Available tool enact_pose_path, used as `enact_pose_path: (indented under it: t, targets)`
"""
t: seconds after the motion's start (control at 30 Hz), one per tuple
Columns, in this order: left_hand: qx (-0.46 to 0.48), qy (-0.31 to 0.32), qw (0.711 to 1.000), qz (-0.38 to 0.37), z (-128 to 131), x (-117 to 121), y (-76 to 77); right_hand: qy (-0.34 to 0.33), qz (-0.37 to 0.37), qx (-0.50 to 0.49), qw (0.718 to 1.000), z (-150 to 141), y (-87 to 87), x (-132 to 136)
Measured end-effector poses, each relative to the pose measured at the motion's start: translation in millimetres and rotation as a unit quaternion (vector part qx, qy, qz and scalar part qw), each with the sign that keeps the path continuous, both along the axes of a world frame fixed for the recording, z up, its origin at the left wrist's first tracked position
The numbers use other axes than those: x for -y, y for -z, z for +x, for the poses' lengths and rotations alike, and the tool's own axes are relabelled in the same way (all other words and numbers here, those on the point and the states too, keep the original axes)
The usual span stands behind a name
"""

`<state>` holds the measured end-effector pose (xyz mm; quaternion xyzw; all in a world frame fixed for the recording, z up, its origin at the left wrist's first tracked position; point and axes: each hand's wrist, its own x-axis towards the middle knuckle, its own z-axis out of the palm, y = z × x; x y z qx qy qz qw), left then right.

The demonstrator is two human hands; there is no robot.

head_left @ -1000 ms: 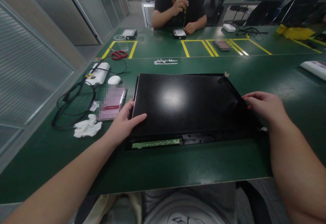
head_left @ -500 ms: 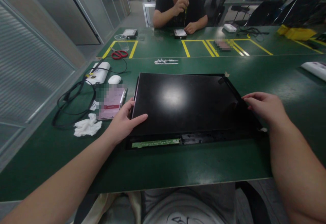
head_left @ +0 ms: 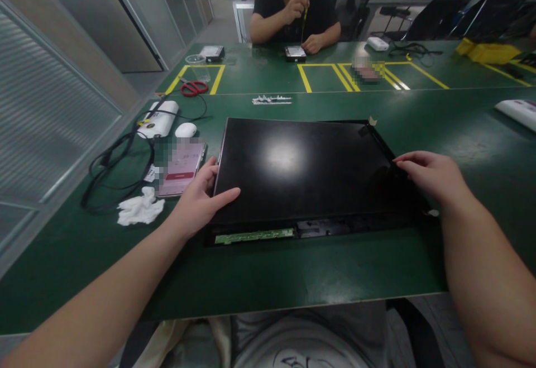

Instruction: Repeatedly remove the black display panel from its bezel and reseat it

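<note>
A black flat display panel lies slightly skewed in a larger black frame on the green table. Along the frame's near edge runs a narrow green circuit board. My left hand grips the panel at its left edge, thumb lying on the top face and fingers partly hidden at the side. On the right, my right hand has its thumb and forefinger pinched together at the frame's right edge; whether they hold the rim or something thin there is hard to see.
Left of the panel lie a phone, crumpled tissue, a white mouse-like object, a white box and black cables. Red scissors and small white strips lie farther back. A co-worker sits opposite.
My right hand's fingertips have shifted slightly left, inward over the frame's edge. My left hand keeps its grip on the panel. The view has shifted a little.
</note>
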<state>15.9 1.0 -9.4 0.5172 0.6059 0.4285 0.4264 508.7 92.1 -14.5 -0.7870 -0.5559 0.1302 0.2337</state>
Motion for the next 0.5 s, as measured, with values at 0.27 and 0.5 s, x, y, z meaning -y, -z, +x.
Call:
enact_pose_path:
  t: [0.27,0.5]
  targets:
    - [0.014,0.001,1.000,0.007,0.4,0.6,-0.8,0.024,-0.041,-0.012,0.999,-6.4,-1.5,-0.7]
    - [0.008,0.000,0.999,0.040,0.8,0.6,-0.4,0.007,-0.007,-0.042,0.999,0.7,7.6,-4.5]
